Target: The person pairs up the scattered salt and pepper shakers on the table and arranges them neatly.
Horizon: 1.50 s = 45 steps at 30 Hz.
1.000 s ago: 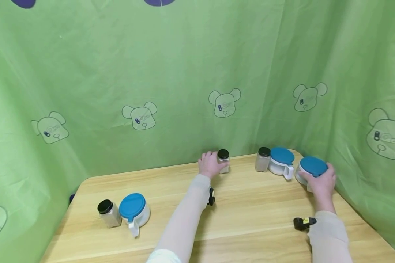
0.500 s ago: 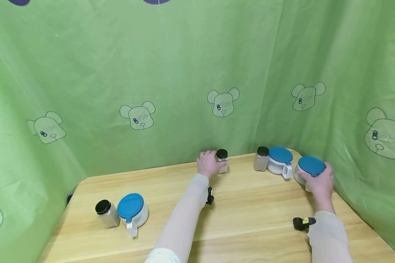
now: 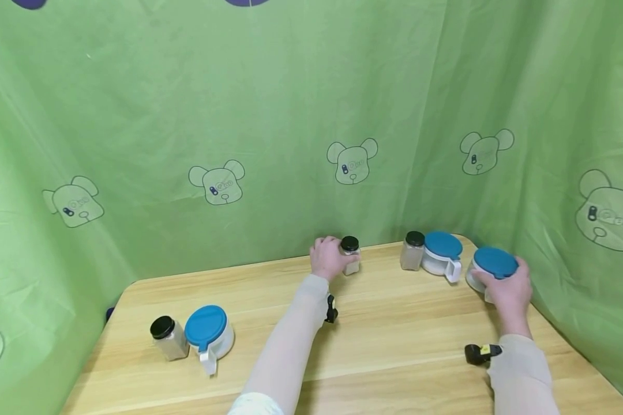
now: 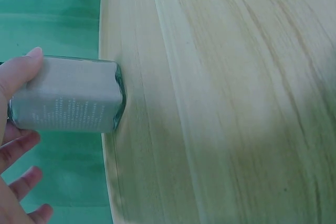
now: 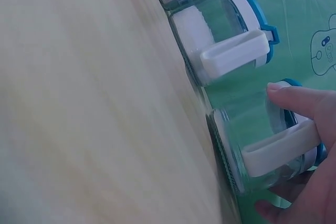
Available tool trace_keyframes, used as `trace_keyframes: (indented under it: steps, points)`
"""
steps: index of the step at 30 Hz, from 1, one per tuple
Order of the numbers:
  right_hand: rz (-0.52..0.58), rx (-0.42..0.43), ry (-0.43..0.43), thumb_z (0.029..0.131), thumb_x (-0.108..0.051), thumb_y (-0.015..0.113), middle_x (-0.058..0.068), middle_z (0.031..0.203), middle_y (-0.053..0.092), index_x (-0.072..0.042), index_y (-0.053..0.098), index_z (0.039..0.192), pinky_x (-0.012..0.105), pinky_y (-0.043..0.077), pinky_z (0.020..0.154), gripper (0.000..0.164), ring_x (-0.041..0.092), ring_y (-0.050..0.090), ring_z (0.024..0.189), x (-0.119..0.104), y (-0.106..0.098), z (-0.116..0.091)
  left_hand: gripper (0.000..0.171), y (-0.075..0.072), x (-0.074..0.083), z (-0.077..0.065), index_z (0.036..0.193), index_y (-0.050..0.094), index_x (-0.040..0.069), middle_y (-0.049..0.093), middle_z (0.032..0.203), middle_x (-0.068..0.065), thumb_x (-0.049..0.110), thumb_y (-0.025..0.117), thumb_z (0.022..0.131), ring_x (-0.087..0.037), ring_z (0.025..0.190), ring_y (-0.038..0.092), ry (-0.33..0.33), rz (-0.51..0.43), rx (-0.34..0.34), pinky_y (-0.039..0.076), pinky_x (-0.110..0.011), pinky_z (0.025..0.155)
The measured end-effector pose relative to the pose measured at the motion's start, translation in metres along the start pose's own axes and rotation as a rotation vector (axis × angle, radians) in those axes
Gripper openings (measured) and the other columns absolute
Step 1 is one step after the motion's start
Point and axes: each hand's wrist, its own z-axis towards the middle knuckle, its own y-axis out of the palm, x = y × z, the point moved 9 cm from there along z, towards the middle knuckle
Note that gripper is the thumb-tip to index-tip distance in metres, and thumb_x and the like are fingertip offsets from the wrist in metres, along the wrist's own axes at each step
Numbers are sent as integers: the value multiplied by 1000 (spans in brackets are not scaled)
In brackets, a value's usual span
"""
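Observation:
Near the table's back edge, my left hand [image 3: 328, 259] holds a small clear jar [image 4: 73, 95] with a black lid between thumb and fingers; printed text shows on its side. At the far right, my right hand [image 3: 511, 291] grips a clear glass seasoning pot [image 5: 262, 145] with a blue lid and a white handle, thumb on one side and fingers round the other. Its base is right at the tabletop. Just left of it stands a matching blue-lidded pot [image 3: 443, 253] with white contents, and beside that another black-lidded jar [image 3: 412, 252].
On the left of the wooden table [image 3: 394, 346] stand a further black-lidded jar [image 3: 169, 338] and a blue-lidded pot [image 3: 209, 332], side by side. Green curtain [image 3: 291, 115] with bear-head prints hangs close behind the table and along its sides.
The right hand and its pot have shifted slightly to the right in the last half second. The left hand stays on its jar; the head view has shifted a little.

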Motion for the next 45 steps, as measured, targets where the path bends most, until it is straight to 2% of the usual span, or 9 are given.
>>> trace_keyframes:
  steps: [14, 26, 33, 45]
  points:
    - [-10, 21, 3, 83, -49, 71, 26, 160, 14, -10, 4, 157, 67, 23, 113, 107, 52, 19, 143, 2, -5, 2, 75, -3, -1, -3, 125, 65, 17, 62, 133, 3, 68, 72, 70, -22, 122, 51, -1, -26, 17, 41, -42, 103]
    - [4, 24, -15, 82, -45, 72, 25, 160, 15, -10, 5, 157, 66, 23, 114, 107, 51, 19, 144, -4, -7, -1, 70, -6, -1, -6, 123, 66, 16, 63, 131, 3, 62, 76, 71, -23, 122, 52, 38, -35, 60, 41, -43, 103]
    - [-23, 22, -29, 83, -45, 72, 26, 160, 15, -9, 6, 157, 67, 24, 113, 105, 52, 20, 143, -9, -10, -2, 70, -5, -2, -9, 124, 66, 18, 62, 131, 4, 62, 77, 71, -22, 123, 50, 58, -39, 76, 39, -43, 105]
    - [-29, 13, -38, 83, -47, 71, 24, 161, 15, -10, 6, 157, 68, 24, 112, 105, 52, 20, 143, -10, -14, -4, 71, -18, 3, -19, 125, 66, 17, 61, 131, 2, 62, 75, 71, -21, 121, 49, 80, -77, 93, 37, -42, 106]
